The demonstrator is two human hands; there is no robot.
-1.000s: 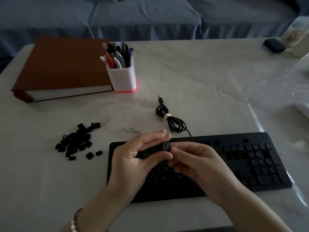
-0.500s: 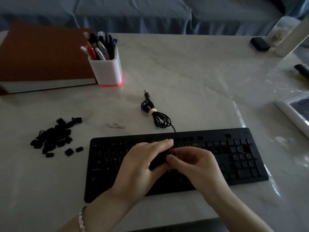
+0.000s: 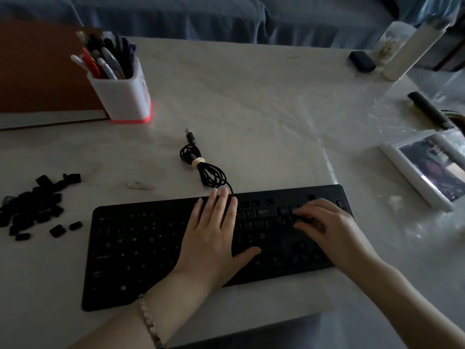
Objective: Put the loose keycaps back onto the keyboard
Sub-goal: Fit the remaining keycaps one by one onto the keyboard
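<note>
Lays left hand [image 3: 214, 238] flat, fingers straight, on keyboard [image 3: 141, 248]; curls right hand [image 3: 324, 227] over keys at 3 o'clock, grasp unclear. Pale table [image 3: 251, 109], dim room: loose keycaps [image 3: 32, 205] at 9 o'clock, sofa [image 3: 201, 18] at 12.

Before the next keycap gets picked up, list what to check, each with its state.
1. Flat black plastic keyboard lies level on the pale table: ok.
2. Left hand rests flat on it, steadying: ok.
3. Right hand presses the right-side keys; cap seated there: cannot tell, fingers hide it.
4. Pile of loose black keycaps left of the keyboard, unobstructed: ok.
5. All keys fitted: not ok, the pile is off the board.
6. Coiled black cable clear of the keys: ok.
</note>
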